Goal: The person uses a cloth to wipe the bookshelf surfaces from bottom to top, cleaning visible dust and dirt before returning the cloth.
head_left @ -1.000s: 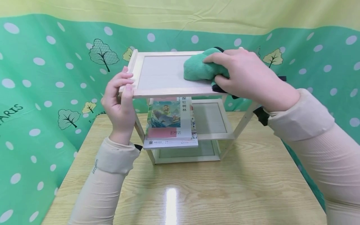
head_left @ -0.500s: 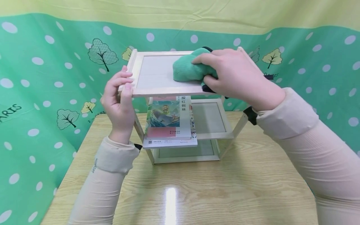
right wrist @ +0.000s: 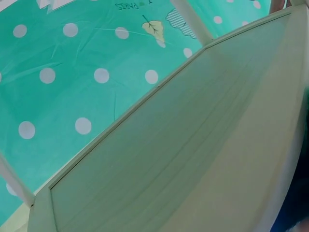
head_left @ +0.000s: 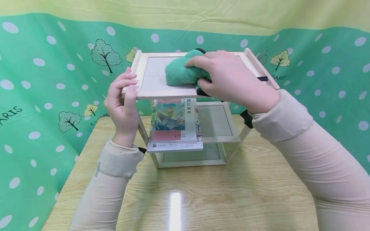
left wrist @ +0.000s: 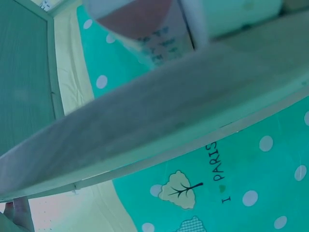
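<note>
1. Since 0.5 s ago, the green cloth (head_left: 183, 71) and the right hand (head_left: 228, 75) have slid leftward along the top of the wooden rack (head_left: 162, 93).
2. Now the cloth lies bunched on the rack's top panel, left of the middle of that panel.
3. Right hand: thumb and fingers bend round the cloth, the gap between them filled by it.
4. Left hand (head_left: 122, 99): it grips the rack's left end, thumb on the front corner, fingers over the side rail, at the same spot as before.
5. On the rack's middle shelf, toward its left end, at least 2 books are stacked: an illustrated book (head_left: 170, 117) above a white-edged book (head_left: 174, 147) jutting out in front.
6. Beneath the rack is a wood-grained table (head_left: 231, 199); behind it hangs a dotted green curtain (head_left: 173, 37).
</note>
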The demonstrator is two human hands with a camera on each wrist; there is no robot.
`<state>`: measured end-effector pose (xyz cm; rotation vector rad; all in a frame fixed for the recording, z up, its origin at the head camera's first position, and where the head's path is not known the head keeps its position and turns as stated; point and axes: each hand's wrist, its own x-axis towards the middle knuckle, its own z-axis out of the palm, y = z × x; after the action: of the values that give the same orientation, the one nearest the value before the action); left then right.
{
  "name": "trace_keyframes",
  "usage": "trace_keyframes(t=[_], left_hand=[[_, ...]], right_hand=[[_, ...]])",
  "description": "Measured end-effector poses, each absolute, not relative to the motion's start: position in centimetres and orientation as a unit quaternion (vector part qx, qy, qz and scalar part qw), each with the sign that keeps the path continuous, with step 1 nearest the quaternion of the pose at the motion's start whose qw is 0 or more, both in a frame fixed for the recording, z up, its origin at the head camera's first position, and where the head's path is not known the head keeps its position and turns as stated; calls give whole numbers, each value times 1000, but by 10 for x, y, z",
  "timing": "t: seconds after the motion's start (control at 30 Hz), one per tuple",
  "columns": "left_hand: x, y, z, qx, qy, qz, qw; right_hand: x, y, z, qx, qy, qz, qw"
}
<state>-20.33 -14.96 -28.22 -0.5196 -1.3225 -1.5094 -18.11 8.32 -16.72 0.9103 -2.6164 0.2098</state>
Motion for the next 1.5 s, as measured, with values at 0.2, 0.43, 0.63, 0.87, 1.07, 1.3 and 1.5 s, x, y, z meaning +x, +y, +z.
trace_keyframes(t=[0.2,0.43,0.63,0.87,1.07,1.3,1.5], left_hand=[[-204,-149,-281,-216,-547,-627,511],[-206,-148,-283,-216,-543,-633,507],[-207,-149,-283,-214,-543,-635,506],[-209,-149,-283,-210,-548,-632,506],[-210,-149,-282,-205,-550,-635,503],[-209,-148,-280,-207,-546,-636,504],[-208,-148,-279,-210,-545,-633,509]], right_hand=[[-183,73,-167,331,-924,77,174],[-186,61,-168,338,-923,78,167],[-188,51,-167,343,-921,74,169],[-189,44,-167,342,-922,69,166],[-191,40,-166,341,-923,67,166],[-192,31,-165,344,-923,61,163],[-192,24,-165,351,-921,54,159]])
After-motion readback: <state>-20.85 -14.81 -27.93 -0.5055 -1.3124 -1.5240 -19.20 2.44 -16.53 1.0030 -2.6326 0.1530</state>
